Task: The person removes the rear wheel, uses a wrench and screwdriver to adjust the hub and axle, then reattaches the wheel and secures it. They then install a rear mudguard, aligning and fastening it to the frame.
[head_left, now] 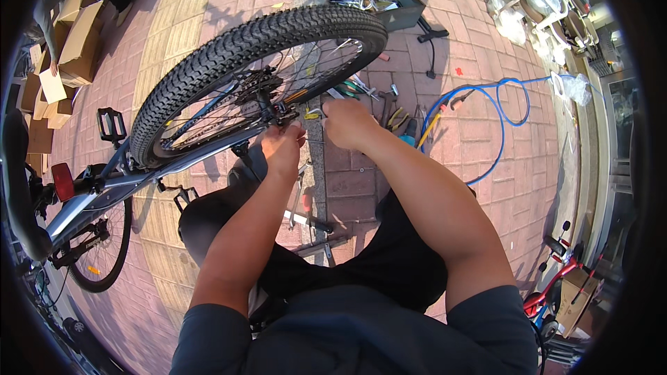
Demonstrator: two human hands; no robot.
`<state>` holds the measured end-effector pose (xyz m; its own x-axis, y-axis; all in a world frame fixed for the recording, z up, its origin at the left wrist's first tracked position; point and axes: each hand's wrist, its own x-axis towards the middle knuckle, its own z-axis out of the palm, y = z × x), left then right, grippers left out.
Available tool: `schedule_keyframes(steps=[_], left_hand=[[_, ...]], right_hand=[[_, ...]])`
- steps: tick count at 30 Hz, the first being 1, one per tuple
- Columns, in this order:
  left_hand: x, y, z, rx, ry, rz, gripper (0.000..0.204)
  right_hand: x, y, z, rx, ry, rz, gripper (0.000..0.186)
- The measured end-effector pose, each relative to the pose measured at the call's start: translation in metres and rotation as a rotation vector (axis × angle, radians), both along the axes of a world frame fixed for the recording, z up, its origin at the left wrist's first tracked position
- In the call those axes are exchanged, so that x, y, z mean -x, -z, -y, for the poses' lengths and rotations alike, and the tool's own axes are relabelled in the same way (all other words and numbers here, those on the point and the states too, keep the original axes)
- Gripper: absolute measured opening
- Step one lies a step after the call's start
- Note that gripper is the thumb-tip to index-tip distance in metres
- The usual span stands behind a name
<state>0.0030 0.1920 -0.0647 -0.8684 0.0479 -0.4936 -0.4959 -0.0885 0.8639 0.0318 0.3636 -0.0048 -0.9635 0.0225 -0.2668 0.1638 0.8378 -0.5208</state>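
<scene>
A bicycle's rear wheel (229, 47) with a black knobbly tyre stands tilted before me, fixed in a grey-blue frame (167, 167). At its hub sit the cassette (258, 89) and a dark derailleur (281, 114). My left hand (281, 147) is at the derailleur, its fingertips pinched together just below it. To its right my right hand (352, 125) is closed like a fist, knuckles up. A thin line, perhaps a cable, shows between the two hands. What either hand grips is hidden by the fingers.
Beyond the wheel stands a grey metal toolbox (410, 10) full of tools. Pliers (397, 119) and other tools lie right of the wheel, and a blue hose (501, 132) loops farther right. More tools lie between my knees. Cardboard boxes (80, 45) and another person are at upper left.
</scene>
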Motion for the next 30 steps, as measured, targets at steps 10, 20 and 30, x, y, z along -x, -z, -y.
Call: schedule_keyframes(steps=[10,20,30], left_hand=[[0.007,-0.004,0.000,-0.241,-0.113,0.219,0.019],[-0.005,0.002,-0.001,-0.283,-0.078,0.242,0.025],[-0.007,0.004,-0.003,-0.080,0.009,0.149,0.035]], right_hand=[[0.009,0.056,0.024,0.263,0.172,-0.178,0.024],[0.017,0.066,0.029,0.204,0.237,-0.204,0.024],[0.023,0.063,0.023,0.205,0.151,-0.173,0.028]])
